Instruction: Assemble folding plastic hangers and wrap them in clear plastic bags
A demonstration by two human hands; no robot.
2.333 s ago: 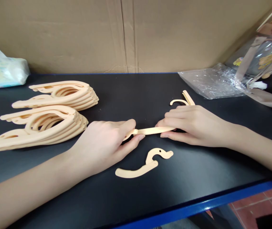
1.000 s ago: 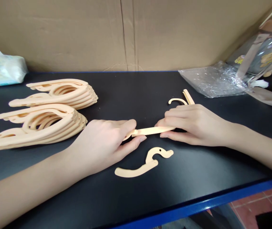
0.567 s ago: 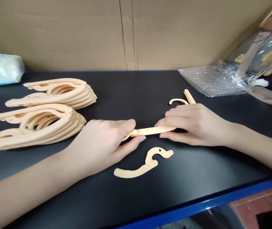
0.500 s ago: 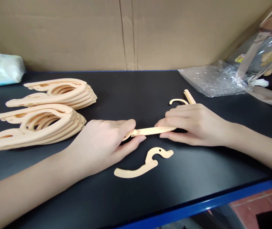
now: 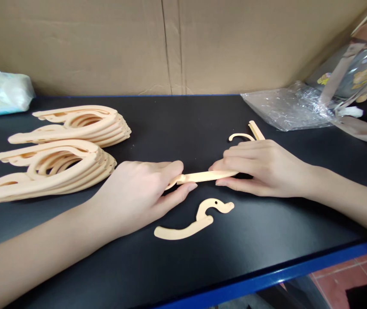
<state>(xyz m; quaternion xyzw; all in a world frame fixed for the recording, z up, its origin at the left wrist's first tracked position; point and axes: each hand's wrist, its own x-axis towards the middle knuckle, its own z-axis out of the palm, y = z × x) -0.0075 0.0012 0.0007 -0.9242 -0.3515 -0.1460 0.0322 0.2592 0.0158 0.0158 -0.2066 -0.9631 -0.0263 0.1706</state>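
Note:
Both my hands are closed on a beige plastic folding hanger (image 5: 203,176) just above or on the black table. My left hand (image 5: 145,189) pinches its left end between thumb and fingers, covering that part. My right hand (image 5: 256,169) grips the other end the same way. Beyond the right knuckles a beige hook (image 5: 242,136) and a straight arm piece (image 5: 256,130) stick out; whether they belong to the held hanger is hidden. In front of my hands lies a loose hanger piece (image 5: 183,231), a curved arm joined to an S-shaped hook part.
Two stacks of folded beige hangers, a rear one (image 5: 119,124) and a nearer one (image 5: 90,171), lie at left. A plastic-wrapped pack (image 5: 6,92) is behind them. Clear plastic film (image 5: 289,107) and a transparent bag (image 5: 350,68) are at right. Cardboard (image 5: 106,47) walls the back.

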